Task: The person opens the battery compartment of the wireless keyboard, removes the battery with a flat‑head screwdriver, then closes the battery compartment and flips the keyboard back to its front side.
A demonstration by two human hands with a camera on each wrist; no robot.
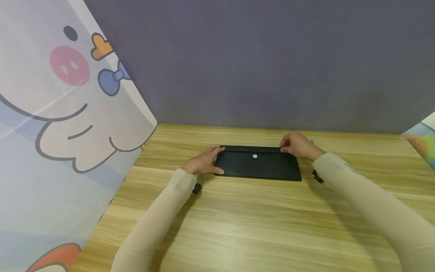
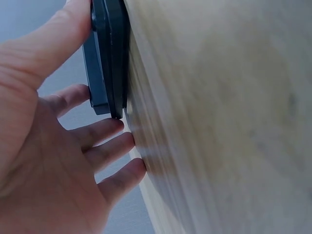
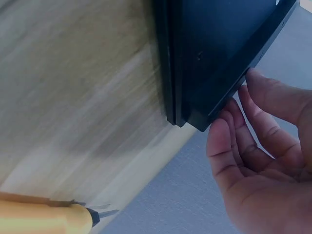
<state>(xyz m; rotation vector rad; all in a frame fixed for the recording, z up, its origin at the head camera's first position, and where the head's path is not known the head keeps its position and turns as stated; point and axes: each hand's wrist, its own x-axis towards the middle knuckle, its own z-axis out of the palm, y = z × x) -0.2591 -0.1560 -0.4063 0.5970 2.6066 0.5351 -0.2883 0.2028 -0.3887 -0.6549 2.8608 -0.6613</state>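
Wood table [image 1: 221, 226], grey wall [image 1: 258, 68] behind. Black panel [image 1: 255, 166] lies on the table, 1 white dot [image 1: 255, 156] on top. My left hand [image 1: 202, 160], fingers spread, spans its left end; my right hand [image 1: 298, 146] pinches its far edge near the right corner.

This place is looking like a small enclosed booth for table work, though whether it is sitting inside a home, an office or a studio, the views are not telling. A wood-grain worktop [image 1: 231, 215] is stretching back to a plain grey wall [image 1: 255, 64]. On the left, a creased panel [image 1: 37, 211] is showing a big pale cartoon figure [image 1: 102, 117] with a blue bow [image 1: 109, 82], and a colourful print [image 1: 424, 145] is peeking in at the right edge. A yellow-handled tool [image 3: 44, 219] with a thin metal tip [image 3: 108, 213] is lying on the worktop, hinting at handwork
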